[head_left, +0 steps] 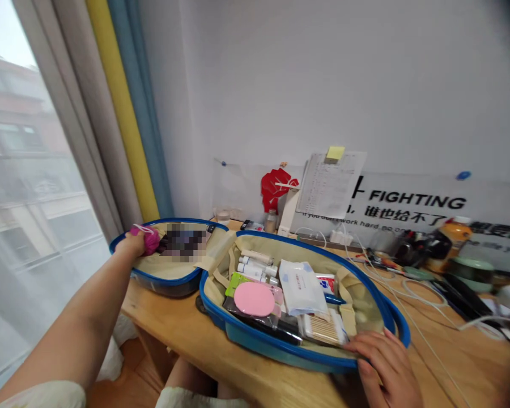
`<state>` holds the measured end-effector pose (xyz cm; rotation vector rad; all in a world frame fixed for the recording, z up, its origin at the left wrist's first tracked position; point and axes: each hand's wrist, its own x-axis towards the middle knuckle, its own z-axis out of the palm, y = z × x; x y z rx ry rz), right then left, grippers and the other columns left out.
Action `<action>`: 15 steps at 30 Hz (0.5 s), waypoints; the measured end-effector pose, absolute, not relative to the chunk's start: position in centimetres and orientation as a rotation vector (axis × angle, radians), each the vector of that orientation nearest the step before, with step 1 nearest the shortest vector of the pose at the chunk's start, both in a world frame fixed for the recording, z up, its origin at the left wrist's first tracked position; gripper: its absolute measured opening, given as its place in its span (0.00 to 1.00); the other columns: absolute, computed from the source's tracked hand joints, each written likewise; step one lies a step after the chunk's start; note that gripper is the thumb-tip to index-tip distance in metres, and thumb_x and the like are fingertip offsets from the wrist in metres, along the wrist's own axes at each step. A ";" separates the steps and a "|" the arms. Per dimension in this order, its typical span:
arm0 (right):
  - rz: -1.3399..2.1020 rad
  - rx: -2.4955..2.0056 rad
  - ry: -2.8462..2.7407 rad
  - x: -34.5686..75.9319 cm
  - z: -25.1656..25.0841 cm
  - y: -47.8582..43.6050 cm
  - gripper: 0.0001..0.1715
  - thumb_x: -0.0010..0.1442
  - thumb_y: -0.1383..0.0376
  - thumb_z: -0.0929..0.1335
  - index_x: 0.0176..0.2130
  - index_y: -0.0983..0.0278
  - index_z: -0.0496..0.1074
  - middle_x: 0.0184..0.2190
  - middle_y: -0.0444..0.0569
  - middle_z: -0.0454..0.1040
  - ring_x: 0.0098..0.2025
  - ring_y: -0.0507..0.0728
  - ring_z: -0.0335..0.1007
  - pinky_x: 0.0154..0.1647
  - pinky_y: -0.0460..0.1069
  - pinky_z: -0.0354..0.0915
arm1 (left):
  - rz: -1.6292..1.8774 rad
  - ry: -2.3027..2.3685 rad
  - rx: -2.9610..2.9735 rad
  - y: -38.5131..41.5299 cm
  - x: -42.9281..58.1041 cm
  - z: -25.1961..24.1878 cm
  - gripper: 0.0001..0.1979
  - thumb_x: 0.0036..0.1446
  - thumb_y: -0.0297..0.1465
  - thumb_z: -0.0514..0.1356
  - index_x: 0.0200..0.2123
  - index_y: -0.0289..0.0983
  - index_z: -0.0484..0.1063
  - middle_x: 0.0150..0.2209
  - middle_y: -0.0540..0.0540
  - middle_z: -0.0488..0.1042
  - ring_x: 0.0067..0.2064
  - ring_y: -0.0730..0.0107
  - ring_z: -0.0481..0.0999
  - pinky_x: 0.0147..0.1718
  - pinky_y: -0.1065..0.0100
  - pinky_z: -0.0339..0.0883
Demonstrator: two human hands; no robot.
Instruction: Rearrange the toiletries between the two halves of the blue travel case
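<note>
At the far left, my left hand (130, 245) is closed on a magenta bath puff (151, 240) with a white cord, over the lid half (170, 276) of a small blue suitcase. My right hand (385, 362) is at the front right rim of the suitcase's base half (276, 352), with fingers over the edge and thumb outside. Inside the base lie a pink oval case (255, 298), a white tissue pack (302, 289), cotton swabs (323, 328), white tubes (257, 271) and a toothpaste box (326, 283). A blurred-out patch hides part of the lid's contents.
The suitcase lies open on a wooden desk (187, 334). Behind it stand a small glass jar (271, 221) and a clipped paper sheet (329, 187). White cables (425, 297), an orange bottle (448, 243) and a green-lidded container (471, 271) crowd the right. Curtains (130, 113) hang left.
</note>
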<state>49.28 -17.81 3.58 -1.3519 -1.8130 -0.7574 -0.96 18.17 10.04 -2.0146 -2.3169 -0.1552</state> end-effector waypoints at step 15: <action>-0.816 -1.525 -1.714 47.4 2.2 -19.5 0.24 0.62 0.61 0.59 0.57 0.60 0.61 0.55 0.55 0.66 0.62 0.65 0.55 0.55 0.62 0.58 | -0.337 -2.077 -2.071 14.1 4.5 15.4 0.15 0.60 0.33 0.49 0.48 0.35 0.62 0.47 0.42 0.67 0.45 0.62 0.71 0.44 0.65 0.64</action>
